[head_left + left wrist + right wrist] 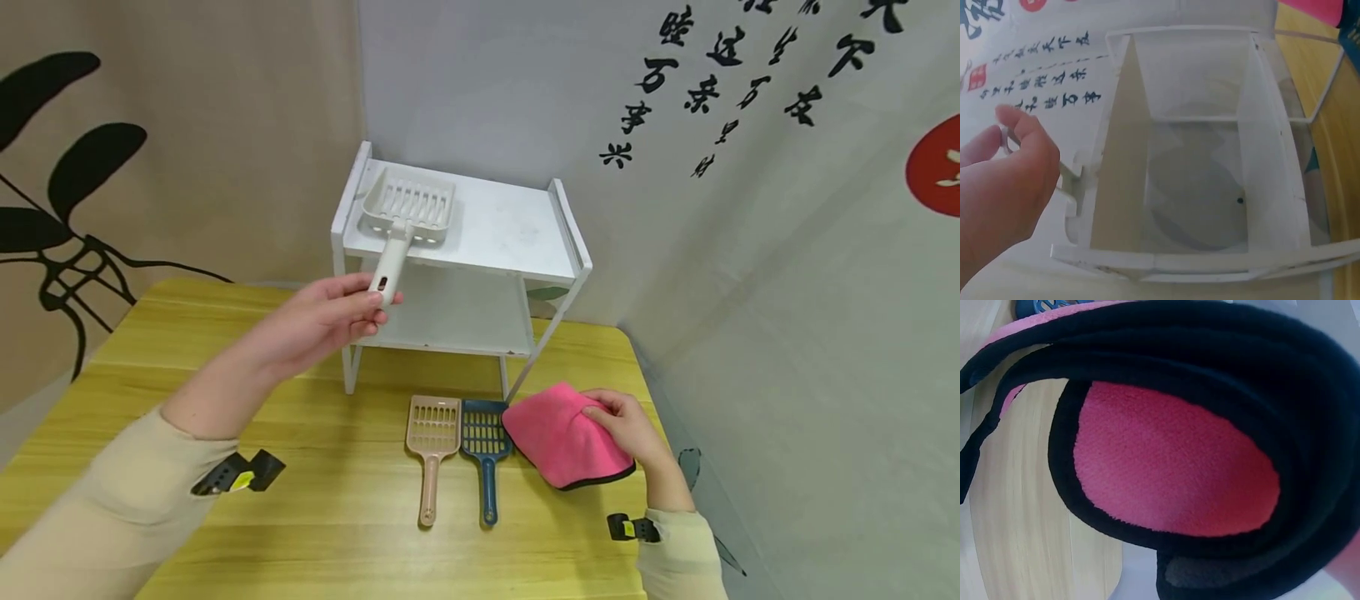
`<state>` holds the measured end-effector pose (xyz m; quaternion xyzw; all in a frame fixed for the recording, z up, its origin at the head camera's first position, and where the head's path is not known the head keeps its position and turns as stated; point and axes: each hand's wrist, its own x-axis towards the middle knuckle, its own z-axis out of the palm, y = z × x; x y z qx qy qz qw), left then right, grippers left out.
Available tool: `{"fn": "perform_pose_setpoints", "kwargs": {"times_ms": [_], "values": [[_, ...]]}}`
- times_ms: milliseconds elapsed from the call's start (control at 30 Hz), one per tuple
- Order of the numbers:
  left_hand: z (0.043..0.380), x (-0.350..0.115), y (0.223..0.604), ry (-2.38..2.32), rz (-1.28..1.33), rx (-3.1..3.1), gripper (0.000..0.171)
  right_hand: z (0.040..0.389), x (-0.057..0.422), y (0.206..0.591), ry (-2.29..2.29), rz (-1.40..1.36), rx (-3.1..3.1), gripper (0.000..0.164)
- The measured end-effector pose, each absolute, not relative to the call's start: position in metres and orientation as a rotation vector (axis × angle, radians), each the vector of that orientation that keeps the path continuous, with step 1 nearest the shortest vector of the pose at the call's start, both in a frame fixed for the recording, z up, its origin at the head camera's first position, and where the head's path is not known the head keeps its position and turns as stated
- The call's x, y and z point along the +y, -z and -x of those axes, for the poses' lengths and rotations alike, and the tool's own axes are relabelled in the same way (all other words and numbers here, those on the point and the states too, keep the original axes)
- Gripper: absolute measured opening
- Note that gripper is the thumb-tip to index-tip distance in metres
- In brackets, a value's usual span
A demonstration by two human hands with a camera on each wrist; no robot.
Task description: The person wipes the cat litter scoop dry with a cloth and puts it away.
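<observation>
My left hand (333, 315) pinches the handle end of a white slotted litter scoop (392, 260), whose head overlaps the upper shelf at its left side in the head view. In the left wrist view, the scoop (1067, 187) is mostly hidden behind the left hand (1010, 181). Over at the right, a pink cloth with black edging (558, 437) hangs bunched from the fingers of my right hand (628, 423). Folds of that cloth (1172, 462) fill most of the right wrist view. Just left of it lie a beige litter scoop (433, 458) and a dark blue one (488, 467), side by side.
A white two-tier shelf (502, 221) stands at the back of the yellow wood-grain table (322, 508). Behind it hangs a pale curtain (480, 92) with black writing. The table's right edge runs close beside the right forearm.
</observation>
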<state>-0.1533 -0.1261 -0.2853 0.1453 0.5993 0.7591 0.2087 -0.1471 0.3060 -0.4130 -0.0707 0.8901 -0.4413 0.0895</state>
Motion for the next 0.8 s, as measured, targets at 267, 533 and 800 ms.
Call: {"fn": "perform_pose_setpoints", "kwargs": {"times_ms": [267, 533, 800], "values": [[0.168, -0.111, 0.279, -2.216, -0.261, 1.638, 0.032, 0.148, 0.307, 0.415, 1.296, 0.208, 2.655, 0.027], [0.180, -0.109, 0.283, -2.097, -0.187, 1.881, 0.025, 0.150, 0.305, 0.413, 1.298, 0.227, 2.652, 0.027], [0.190, -0.099, 0.284, -2.205, -0.149, 1.841, 0.021, 0.147, 0.308, 0.415, 1.316, 0.206, 2.666, 0.029]]}}
